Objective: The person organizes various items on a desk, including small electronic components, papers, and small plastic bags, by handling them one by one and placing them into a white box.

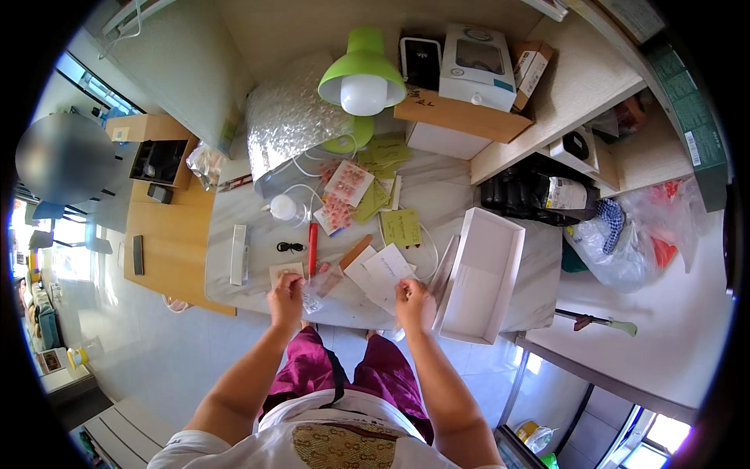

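My left hand (287,298) is closed in a pinch at the table's near edge, against a small beige card (286,270). Beside its fingers lies a small clear plastic bag (312,300); what the pinch holds is too small to tell. My right hand (416,303) is also closed, fingertips together, by the lower corner of some white paper cards (381,273) with handwriting. Whatever is in those fingers is hidden. Between the hands and a little farther off are a red stick-like tool (313,248), a brown strip (355,253) and a coiled black cable (290,247).
An open white box (512,258) stands to the right. Farther back are green cards (401,227), pink-patterned sheets (348,184), a green lamp (359,66), bubble wrap (289,117) and a white bottle (284,207). A long white box (238,254) lies left.
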The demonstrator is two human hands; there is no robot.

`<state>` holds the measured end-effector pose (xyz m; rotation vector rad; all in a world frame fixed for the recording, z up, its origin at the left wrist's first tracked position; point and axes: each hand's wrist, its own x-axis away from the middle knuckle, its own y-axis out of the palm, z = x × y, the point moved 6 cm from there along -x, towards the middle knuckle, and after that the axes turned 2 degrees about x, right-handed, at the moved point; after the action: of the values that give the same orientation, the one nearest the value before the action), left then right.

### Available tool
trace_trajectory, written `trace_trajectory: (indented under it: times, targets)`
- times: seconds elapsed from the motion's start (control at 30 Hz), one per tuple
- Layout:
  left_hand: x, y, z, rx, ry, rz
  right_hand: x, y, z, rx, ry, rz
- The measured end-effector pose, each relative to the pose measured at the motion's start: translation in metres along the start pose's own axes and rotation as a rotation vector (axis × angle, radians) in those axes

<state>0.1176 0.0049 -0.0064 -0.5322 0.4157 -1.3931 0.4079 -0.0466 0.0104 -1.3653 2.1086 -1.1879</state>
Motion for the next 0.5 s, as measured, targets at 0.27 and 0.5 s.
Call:
trace_trajectory:
  times: [0.27, 0.5]
  targets:
    - [0.007, 0.004, 0.067, 0.034, 0.270, -0.171, -0.008, 0.008, -0.001, -0.677, 0.419, -0.181]
    - [0.060, 0.105, 0.039, 0.200, -0.279, -0.604, 0.001, -0.035, 0.018, -0.795, 0.489, 0.003]
